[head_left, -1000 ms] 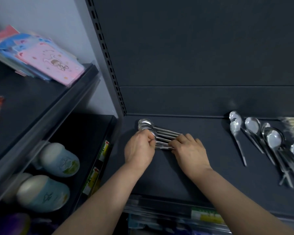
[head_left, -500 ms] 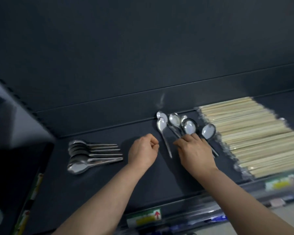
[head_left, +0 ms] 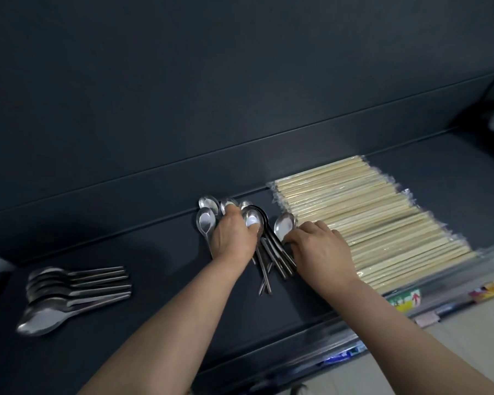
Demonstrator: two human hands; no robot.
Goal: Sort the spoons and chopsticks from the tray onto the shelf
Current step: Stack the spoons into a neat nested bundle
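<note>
Gathering looks to be the step in hand.

Head view: the left hand (head_left: 233,238) lies over the jumbled shiny steel spoons (head_left: 206,223), which rest on the dark grey metal shelf (head_left: 169,275) just left of the flat block of pale wooden chopsticks in clear wrap (head_left: 382,223). Its fingers curl over the bowls, with the thumb pressed on one bowl, gripping the bunch. The right hand (head_left: 320,246) sits between those spoons and the chopstick block, covering the block's left edge. Its fingers are bent, tips against the spoon necks, but I cannot tell whether they pinch or only push. Near the shelf's front edge the spoon handles fan out, and some cross.

Well left of the chopstick block lies a tidy nested row of matching steel spoons (head_left: 69,292), handles pointing toward the block. No tray shows.

To do this well, I would uncross the handles first, then press both hands inward so the bowls nest and the handles run parallel. Steel probably slides easily on painted metal, so squaring the bunch up flat on the shelf should be safer than lifting it loose. The right hand should also stay clear of the wrap, or it may drag the block askew.
</note>
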